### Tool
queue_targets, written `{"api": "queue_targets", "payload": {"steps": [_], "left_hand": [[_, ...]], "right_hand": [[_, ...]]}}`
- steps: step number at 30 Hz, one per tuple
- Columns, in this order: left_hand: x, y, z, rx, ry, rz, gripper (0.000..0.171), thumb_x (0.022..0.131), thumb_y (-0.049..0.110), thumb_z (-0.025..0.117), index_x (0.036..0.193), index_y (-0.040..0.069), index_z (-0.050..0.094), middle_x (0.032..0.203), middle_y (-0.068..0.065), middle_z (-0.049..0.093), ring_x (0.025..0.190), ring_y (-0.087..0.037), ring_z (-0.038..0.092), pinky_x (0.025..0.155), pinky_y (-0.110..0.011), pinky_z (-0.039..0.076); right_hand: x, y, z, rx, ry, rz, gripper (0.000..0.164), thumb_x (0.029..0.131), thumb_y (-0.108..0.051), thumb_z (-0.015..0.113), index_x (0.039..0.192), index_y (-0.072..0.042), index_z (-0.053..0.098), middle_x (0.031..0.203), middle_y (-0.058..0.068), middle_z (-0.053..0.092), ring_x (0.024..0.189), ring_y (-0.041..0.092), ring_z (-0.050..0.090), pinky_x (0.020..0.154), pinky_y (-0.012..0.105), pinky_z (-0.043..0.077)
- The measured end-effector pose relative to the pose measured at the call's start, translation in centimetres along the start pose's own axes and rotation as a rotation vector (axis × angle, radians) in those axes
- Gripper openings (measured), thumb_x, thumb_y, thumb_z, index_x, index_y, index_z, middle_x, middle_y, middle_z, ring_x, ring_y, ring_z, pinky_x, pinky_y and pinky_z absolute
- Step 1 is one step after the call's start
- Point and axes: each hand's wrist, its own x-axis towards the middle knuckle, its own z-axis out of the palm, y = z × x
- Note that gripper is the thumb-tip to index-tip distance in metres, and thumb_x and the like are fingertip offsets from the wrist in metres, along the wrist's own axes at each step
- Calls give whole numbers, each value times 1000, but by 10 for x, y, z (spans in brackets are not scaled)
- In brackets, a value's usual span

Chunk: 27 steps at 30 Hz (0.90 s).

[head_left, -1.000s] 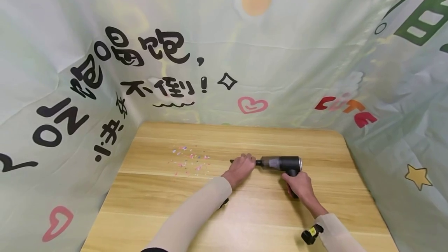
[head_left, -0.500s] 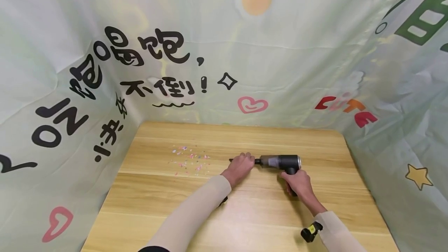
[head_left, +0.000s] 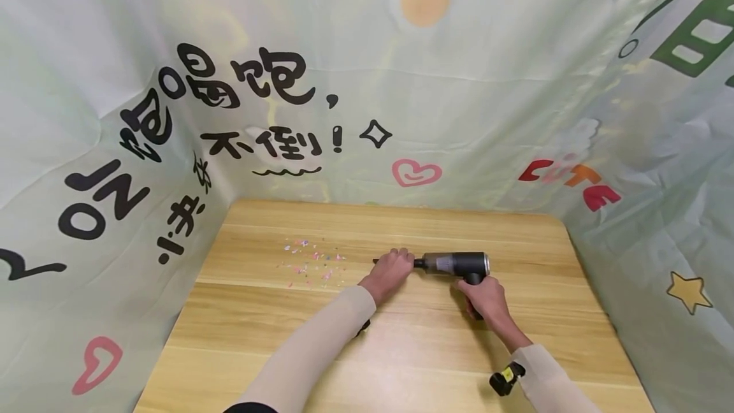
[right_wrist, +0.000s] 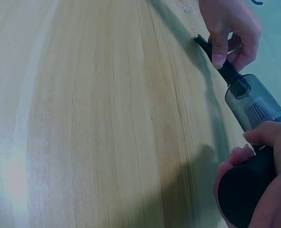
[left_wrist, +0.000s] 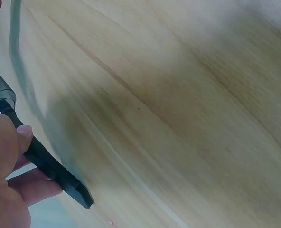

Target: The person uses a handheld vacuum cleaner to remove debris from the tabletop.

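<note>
A black handheld vacuum cleaner (head_left: pixel 471 263) with a clear dust cup (right_wrist: pixel 259 102) is held above the table, pointing left. Its pistol handle (right_wrist: pixel 247 192) is gripped by my right hand (head_left: pixel 487 298). At the front, my left hand (head_left: pixel 391 273) pinches the long flat black nozzle (left_wrist: pixel 55 170) between thumb and fingers. The nozzle's tip pokes out past the left hand in all three views. Scattered bits of pink, purple and blue confetti (head_left: pixel 315 256) lie on the table, a short way left of the tip.
The wooden table (head_left: pixel 401 362) is enclosed at the back and sides by pale printed cloth (head_left: pixel 493 113). A black wrist camera (head_left: pixel 507 380) sits at the right sleeve.
Both hands and the vacuum cleaner have shifted slightly left, bringing the nozzle tip a little closer to the confetti. The grips look the same.
</note>
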Motion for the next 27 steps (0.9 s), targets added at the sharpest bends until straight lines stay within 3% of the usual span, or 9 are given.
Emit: {"api": "queue_targets", "payload": {"steps": [11,17,27], "left_hand": [[-5,-12,3,-32,-17,-17,20,98,0,67,112,11,74,99,-1,74,79,-10,70,61,-14,56],[-7,-18,5,-94,-26,-39,20,99,-2,64,112,9,73,99,-3,73,80,-12,70,63,-15,57],[-12,-28,8,-45,-29,-48,18,100,0,63,111,10,73,97,-1,73,79,-10,70,62,-14,57]], "right_hand": [[-4,-11,7,72,-21,-10,40,90,-31,76,71,3,65,48,3,58,41,17,56,46,33,51],[-3,-16,13,45,-6,-45,40,90,-30,76,68,3,66,46,2,58,38,16,55,44,31,48],[0,-23,23,37,-2,-59,39,90,-29,73,70,3,66,45,2,57,37,15,55,44,31,49]]}}
